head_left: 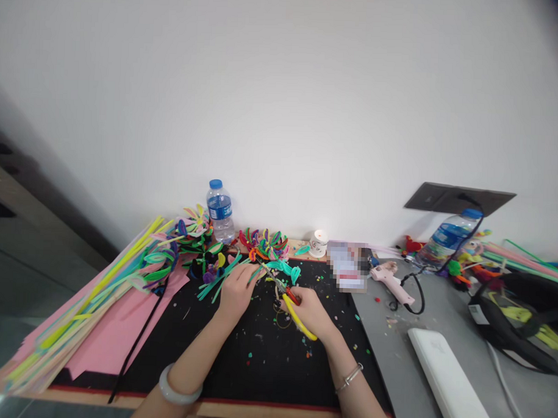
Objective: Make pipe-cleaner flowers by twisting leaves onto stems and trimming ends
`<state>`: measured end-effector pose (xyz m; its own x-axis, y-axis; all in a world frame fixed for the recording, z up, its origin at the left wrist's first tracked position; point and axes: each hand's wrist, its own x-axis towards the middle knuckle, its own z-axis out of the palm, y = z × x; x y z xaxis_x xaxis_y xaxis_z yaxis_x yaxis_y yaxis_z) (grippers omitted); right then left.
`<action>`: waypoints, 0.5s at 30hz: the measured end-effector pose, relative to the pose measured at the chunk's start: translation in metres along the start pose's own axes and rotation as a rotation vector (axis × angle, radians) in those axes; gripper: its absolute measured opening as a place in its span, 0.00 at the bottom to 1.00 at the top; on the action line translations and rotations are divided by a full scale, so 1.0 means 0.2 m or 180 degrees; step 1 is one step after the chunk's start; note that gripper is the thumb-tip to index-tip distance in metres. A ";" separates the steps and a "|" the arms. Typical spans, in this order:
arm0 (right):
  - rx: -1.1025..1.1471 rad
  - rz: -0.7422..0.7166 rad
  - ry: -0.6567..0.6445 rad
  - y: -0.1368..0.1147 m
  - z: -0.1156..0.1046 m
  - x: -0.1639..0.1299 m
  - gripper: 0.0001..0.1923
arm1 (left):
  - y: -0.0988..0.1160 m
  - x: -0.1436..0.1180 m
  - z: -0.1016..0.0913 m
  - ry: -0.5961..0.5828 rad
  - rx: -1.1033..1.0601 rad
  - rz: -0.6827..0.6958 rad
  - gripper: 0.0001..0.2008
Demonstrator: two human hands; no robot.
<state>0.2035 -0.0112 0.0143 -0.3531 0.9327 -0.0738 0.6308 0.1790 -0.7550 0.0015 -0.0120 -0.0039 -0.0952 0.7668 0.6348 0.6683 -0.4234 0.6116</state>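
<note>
My right hand [305, 307] is closed round the handles of pliers [298, 319], which are red and yellow. Their metal jaws point up and left, close to the fingertips of my left hand [237, 288]. That hand is pinched on a thin green pipe cleaner [255, 275], only partly visible between the fingers. A bundle of cut teal pipe cleaners [219, 277] lies just left of it. Beyond the jaws is a looped turquoise pipe-cleaner piece [285, 270]. Multicoloured pipe-cleaner flowers [266, 244] lie behind my hands.
Long pipe cleaners [93, 300] lie over pink sheets [114, 331] on the left. Small scraps dot the black mat [273, 379]. Water bottles [220, 213] stand near the wall. A pink glue gun [393, 283], a white box-like device [447, 379] and a black bag-like item [517, 321] are right.
</note>
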 end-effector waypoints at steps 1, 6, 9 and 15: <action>-0.0030 0.0006 0.0024 0.00 0.00 0.00 0.17 | -0.01 0.00 0.00 -0.0003 0.0028 0.0018 0.09; -0.0216 0.0065 0.0092 0.00 0.02 0.00 0.17 | -0.03 -0.01 0.01 0.0060 0.0168 0.0138 0.09; -0.0316 0.0091 0.0137 0.00 0.03 -0.01 0.17 | -0.02 0.00 0.01 0.0127 0.0084 0.0072 0.09; -0.0472 -0.0014 0.0250 0.01 0.04 -0.01 0.17 | 0.01 0.03 -0.03 -0.0262 -0.0561 -0.0668 0.09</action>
<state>0.2005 -0.0152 0.0074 -0.3047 0.9523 -0.0152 0.7264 0.2220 -0.6504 -0.0022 -0.0115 0.0041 -0.1527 0.8800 0.4497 0.5010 -0.3233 0.8028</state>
